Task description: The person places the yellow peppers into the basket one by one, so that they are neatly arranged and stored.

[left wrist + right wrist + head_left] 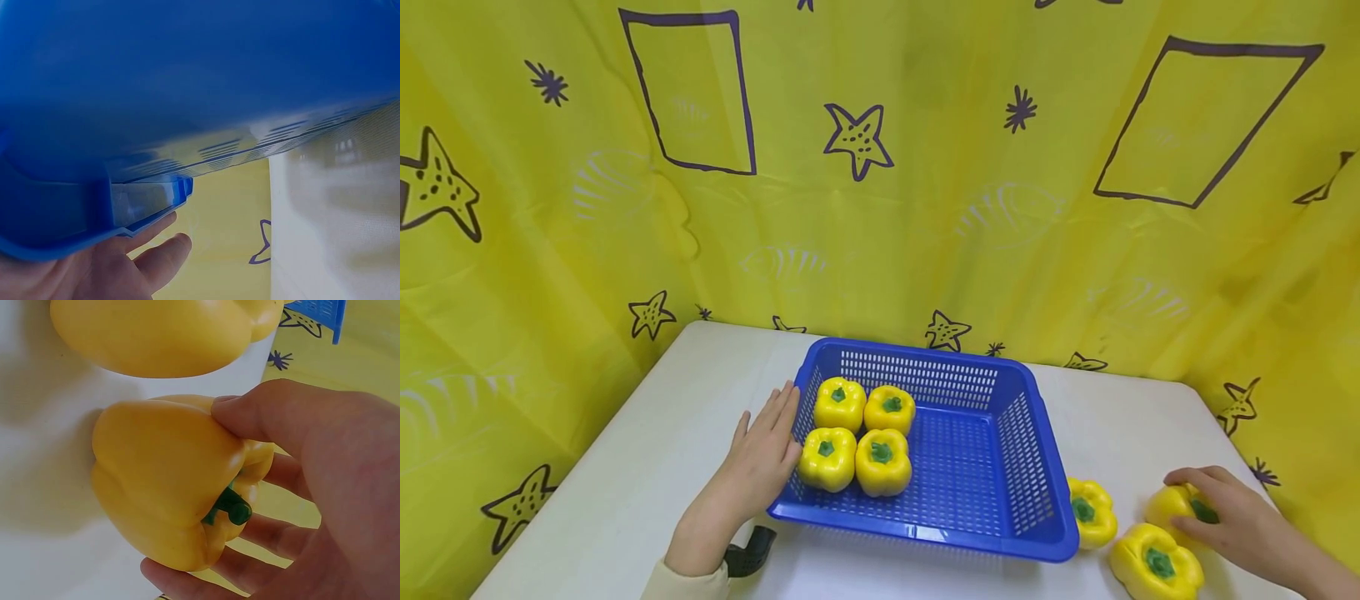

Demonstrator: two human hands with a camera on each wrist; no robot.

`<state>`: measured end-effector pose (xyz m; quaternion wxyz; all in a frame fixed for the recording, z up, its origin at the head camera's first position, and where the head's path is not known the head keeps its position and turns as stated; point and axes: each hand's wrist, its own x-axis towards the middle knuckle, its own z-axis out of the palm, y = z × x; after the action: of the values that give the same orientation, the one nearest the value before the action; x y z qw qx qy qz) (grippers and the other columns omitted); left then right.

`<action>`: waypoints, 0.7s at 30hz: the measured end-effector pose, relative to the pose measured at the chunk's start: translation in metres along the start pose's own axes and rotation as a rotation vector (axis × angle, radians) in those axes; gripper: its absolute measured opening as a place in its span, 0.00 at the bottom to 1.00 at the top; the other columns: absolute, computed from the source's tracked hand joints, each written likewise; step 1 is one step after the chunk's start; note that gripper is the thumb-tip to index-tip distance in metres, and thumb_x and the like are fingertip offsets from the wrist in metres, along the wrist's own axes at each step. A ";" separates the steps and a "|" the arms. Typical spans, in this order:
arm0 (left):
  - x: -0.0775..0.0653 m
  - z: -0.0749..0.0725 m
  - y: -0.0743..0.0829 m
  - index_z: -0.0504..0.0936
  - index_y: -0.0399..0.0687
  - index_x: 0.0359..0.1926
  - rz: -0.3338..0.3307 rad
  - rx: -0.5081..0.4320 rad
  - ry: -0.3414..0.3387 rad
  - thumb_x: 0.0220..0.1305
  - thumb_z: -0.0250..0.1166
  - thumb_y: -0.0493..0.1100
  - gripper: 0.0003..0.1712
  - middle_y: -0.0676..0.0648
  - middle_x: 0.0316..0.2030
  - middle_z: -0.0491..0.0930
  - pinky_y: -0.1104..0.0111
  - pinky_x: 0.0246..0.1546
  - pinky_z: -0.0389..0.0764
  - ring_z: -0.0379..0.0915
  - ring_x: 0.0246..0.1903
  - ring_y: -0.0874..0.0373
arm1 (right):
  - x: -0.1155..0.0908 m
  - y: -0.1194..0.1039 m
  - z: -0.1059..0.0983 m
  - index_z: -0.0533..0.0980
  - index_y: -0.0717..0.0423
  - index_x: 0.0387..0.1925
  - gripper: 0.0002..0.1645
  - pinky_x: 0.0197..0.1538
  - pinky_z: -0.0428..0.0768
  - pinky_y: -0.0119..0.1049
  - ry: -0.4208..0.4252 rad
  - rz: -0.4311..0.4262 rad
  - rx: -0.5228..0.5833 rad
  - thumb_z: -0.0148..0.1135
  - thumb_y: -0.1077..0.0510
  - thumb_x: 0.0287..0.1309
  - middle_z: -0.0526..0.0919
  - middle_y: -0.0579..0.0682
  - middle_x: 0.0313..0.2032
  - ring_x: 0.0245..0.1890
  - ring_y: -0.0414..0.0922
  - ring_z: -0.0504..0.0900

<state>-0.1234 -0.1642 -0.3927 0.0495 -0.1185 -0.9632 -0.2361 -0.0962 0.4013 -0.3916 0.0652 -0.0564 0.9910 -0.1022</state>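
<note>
A blue plastic basket point(955, 533) stands on the white table, with several yellow bell peppers grouped in its left half; one of them is the front pepper point(883, 463). Against the basket's left rim rests my left hand point(758, 458), its fingers straight. On the right, my right hand point(1240, 521) grips a yellow bell pepper point(169, 481), thumb on one side and fingers round the other, its green stem facing the palm. Beside it lie two more bell peppers, one point(1157, 563) in front and another point(1092, 513) by the basket's right wall.
A yellow curtain point(925, 233) with dark star drawings hangs behind and around the white table point(647, 467). A black strap-like object point(751, 552) is at the left wrist. The basket's right half shows its bare slotted floor.
</note>
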 end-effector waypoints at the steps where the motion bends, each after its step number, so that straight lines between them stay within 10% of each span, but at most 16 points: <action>1: 0.000 0.000 0.000 0.53 0.34 0.76 0.000 0.000 0.001 0.69 0.50 0.40 0.36 0.37 0.77 0.51 0.32 0.71 0.44 0.46 0.76 0.37 | 0.000 0.000 0.000 0.77 0.60 0.49 0.26 0.43 0.81 0.55 0.012 -0.007 -0.003 0.73 0.51 0.51 0.79 0.62 0.45 0.42 0.54 0.79; 21: 0.001 0.002 -0.002 0.54 0.35 0.75 0.007 0.006 0.010 0.69 0.49 0.40 0.36 0.37 0.77 0.52 0.31 0.70 0.46 0.47 0.76 0.37 | 0.003 -0.023 -0.023 0.79 0.50 0.45 0.22 0.37 0.79 0.37 0.202 -0.164 -0.095 0.76 0.54 0.47 0.80 0.53 0.46 0.40 0.41 0.77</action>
<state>-0.1246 -0.1644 -0.3954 0.0554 -0.1206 -0.9632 -0.2337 -0.1000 0.3832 -0.3644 -0.0460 -0.1299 0.9883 -0.0655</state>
